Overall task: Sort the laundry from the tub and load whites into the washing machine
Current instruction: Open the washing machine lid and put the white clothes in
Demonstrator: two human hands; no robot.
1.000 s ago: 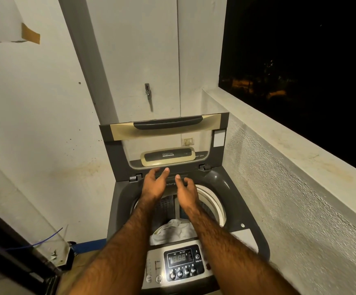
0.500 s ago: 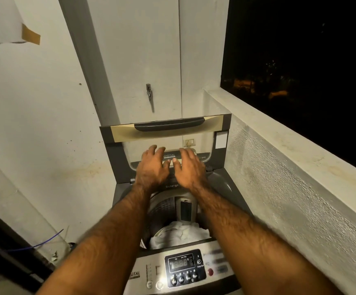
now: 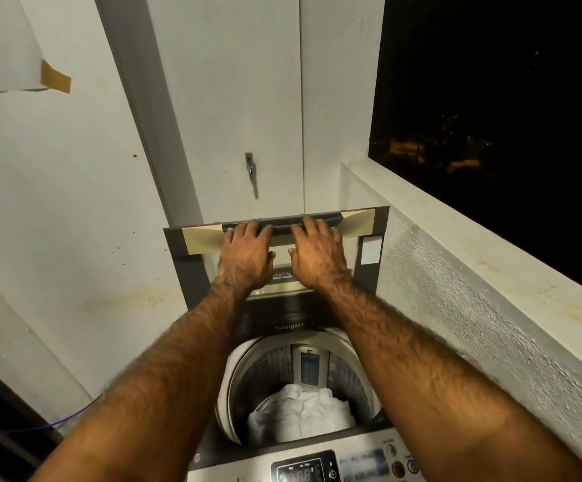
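A grey top-loading washing machine (image 3: pixel 282 318) stands in front of me with its lid (image 3: pixel 369 234) raised upright against the wall. White laundry (image 3: pixel 300 413) lies in the drum. My left hand (image 3: pixel 246 253) and my right hand (image 3: pixel 317 253) rest side by side on the lid, fingers curled over the dark handle bar (image 3: pixel 282 222) along its top edge. The tub is out of view.
The control panel (image 3: pixel 303 469) with a lit display is at the bottom edge. A low rough concrete wall (image 3: pixel 473 273) runs along the right, with a dark opening above it. White walls stand left and behind. A blue wire (image 3: pixel 70 417) lies at the lower left.
Both hands rose from above the drum opening, past the lid's lower label, up to the handle bar at the top of the lid.
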